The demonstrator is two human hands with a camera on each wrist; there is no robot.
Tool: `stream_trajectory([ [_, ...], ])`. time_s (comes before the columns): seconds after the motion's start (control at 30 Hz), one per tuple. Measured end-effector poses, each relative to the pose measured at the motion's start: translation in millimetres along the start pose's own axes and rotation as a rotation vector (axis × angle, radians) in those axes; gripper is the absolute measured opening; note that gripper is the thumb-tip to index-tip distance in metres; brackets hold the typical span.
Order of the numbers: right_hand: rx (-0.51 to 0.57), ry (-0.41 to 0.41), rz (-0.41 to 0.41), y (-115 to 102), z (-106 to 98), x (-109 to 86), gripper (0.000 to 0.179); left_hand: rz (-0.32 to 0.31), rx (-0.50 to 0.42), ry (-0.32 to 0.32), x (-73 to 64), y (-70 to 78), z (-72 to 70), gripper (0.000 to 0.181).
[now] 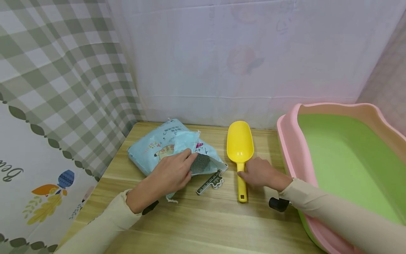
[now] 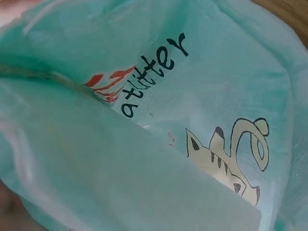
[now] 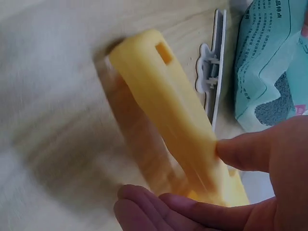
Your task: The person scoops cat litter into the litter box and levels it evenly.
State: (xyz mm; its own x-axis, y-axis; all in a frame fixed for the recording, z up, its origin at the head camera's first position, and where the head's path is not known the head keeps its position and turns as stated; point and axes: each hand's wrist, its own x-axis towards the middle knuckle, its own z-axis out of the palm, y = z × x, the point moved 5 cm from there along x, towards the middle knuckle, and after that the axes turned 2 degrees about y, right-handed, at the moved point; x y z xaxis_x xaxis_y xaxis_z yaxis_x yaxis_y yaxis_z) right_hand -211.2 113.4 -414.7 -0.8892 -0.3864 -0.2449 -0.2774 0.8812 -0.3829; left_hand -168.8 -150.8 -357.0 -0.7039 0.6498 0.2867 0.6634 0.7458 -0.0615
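Note:
My left hand (image 1: 174, 173) grips the folded flap at the torn mouth of a light blue cat litter bag (image 1: 144, 150), which lies on its side. Grey litter granules (image 1: 200, 164) show inside. The bag's printed plastic (image 2: 226, 82) fills the left wrist view. Beside it, a yellow scoop (image 1: 240, 141) lies with its bowl toward the back wall. My right hand (image 1: 258, 172) holds its handle near the neck; in the right wrist view the thumb (image 3: 245, 151) touches one side of the handle (image 3: 168, 96) and the fingers lie along the other.
A sealing clip (image 1: 209, 183) with ruler-like marks lies by the bag's mouth. At the right stands a litter box with a pink rim (image 1: 302, 148) and green floor (image 1: 342, 158). Checked cloth (image 1: 79, 63) hangs at the left, pale cloth (image 1: 203, 70) behind the wooden table (image 1: 196, 225).

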Motion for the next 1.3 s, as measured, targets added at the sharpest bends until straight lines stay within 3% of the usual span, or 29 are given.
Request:
stream_trajectory([
  [0.1,0.118,-0.016,0.032,4,4,3.0,0.042,0.003,-0.001,0.001,0.0,0.4,0.2,0.047],
  [0.3,0.533,-0.095,0.173,10,15,4.0,0.017,0.01,-0.004,0.003,-0.2,1.0,0.6,0.047],
  [0.47,0.735,-0.135,0.253,10,20,4.0,0.013,0.016,-0.004,0.015,-0.2,1.1,0.0,0.047],
  [0.83,0.932,-0.156,0.29,10,20,3.4,0.016,0.006,-0.009,-0.011,-0.1,1.8,0.4,0.047],
  [1.3,1.062,-0.18,0.17,2,-16,-15.0,0.027,-0.012,-0.016,-0.038,0.9,1.3,1.5,0.049],
])
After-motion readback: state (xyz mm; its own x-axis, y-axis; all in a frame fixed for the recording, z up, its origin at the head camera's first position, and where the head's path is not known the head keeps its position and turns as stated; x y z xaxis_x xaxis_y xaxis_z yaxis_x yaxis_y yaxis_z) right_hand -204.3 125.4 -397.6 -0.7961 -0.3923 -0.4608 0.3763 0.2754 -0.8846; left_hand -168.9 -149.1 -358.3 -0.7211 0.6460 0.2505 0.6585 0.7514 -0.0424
